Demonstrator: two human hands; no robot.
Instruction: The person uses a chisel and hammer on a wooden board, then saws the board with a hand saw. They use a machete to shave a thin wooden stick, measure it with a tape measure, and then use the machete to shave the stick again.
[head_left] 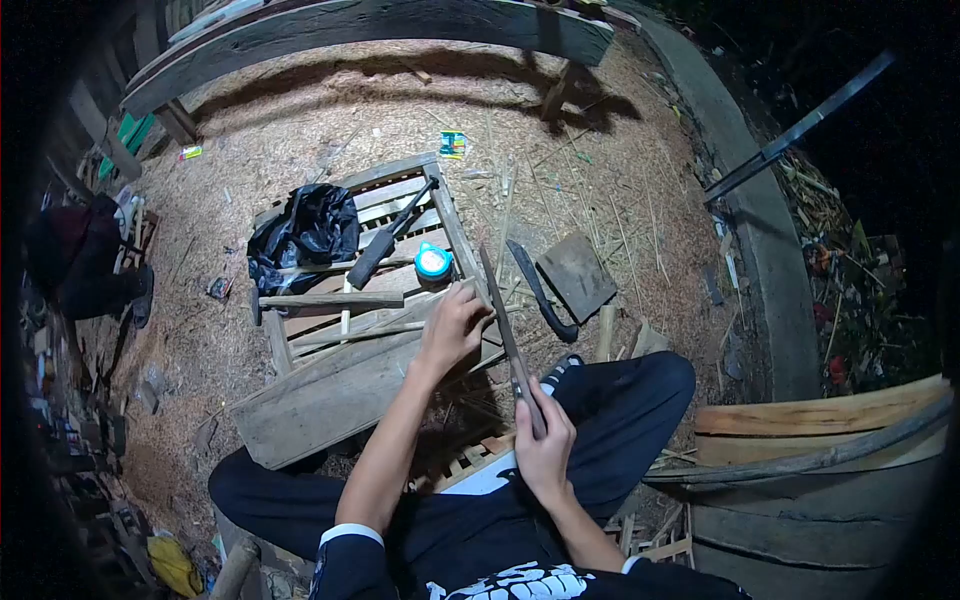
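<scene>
My right hand (545, 445) is wrapped round the handle of a long knife (507, 335), its narrow dark blade pointing away from me. Close to the blade's left side, my left hand (457, 328) is closed with the fingers bent together; what they pinch, if anything, is hidden. Under that hand lies a wide grey board (325, 400) across a low slatted wooden frame (455, 225). A blue round tape measure (433, 262) sits just beyond my left fingers. On the slats rest a dark broad-ended tool (372, 258), a hammer (330, 299) and a black plastic bag (310, 235).
Right of the frame, a curved dark blade-like tool (540, 290) and a square wooden block (577, 277) lie on shavings. A long wooden bench (370, 35) crosses the back. Another person (85, 255) is at left. Planks (820, 440) stand at right.
</scene>
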